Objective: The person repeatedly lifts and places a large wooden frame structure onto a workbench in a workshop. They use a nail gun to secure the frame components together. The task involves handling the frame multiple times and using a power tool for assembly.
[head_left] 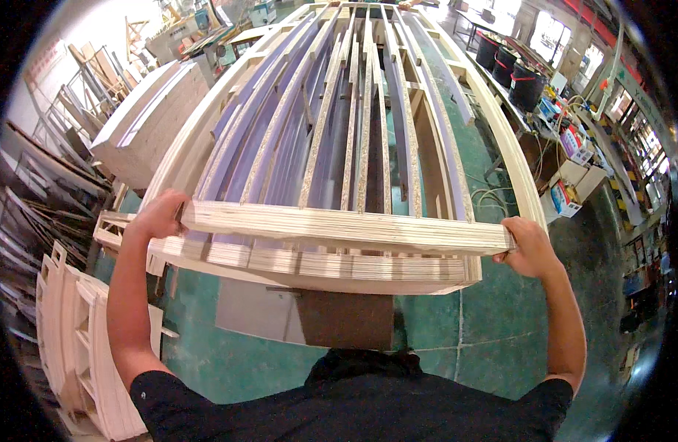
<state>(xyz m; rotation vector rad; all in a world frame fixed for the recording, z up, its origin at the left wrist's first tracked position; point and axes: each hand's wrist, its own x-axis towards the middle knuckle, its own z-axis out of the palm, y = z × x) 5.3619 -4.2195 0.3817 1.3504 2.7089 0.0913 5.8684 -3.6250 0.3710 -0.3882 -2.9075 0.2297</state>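
Observation:
A long pale plywood strip [339,228] lies across the near end of a big wooden frame [501,140]. My left hand [158,214] grips the strip's left end. My right hand [527,247] grips its right end. The frame stretches away from me, filled with several upright plywood and particle-board slats [361,132] standing on edge. Under the strip, the frame's near crosspiece [317,269] shows layered plywood edges.
Stacked pale wood panels [143,121] stand at the left. Curved plywood frames [81,339] lean at the lower left. Black bins [519,74] and a cluttered workbench [574,147] line the right side. A brown board [346,320] lies on the green floor [493,324] below the frame.

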